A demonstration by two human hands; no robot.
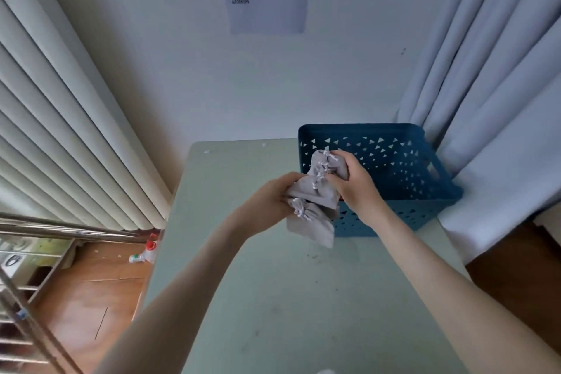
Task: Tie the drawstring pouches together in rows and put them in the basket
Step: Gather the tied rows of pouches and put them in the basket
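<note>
Risk noted first: the pouches formed a short chain hanging between the two hands, joined only by their white drawstrings. If any knot was loose, my judgement is that the weight of the lowest pouch, which dangled free below the left hand, could pull it off onto the bench. Second risk: the chain sat over the near-left corner of the basket, not over its opening, so a release from that spot would likely drop part of the row outside the near wall or leave it draped over the rim. Third: the dangling pouch or a cord could catch on the rim or in the triangular cut-outs during the move across, which might tug a knot open. How tight the knots were could not be told. Positions: the left hand gripped the chain at its left side, fingers curled round the grey cloth of the middle pouch. The right hand gripped the upper pouch from the right, fingers wrapped over the cloth just beside the gathered necks. The pouches lay between the two hands, touching both and held clear above the bench. The uppermost overlapped the basket's left wall in the view. The basket stood at the far right of the bench; whether it held anything could not be told.
</note>
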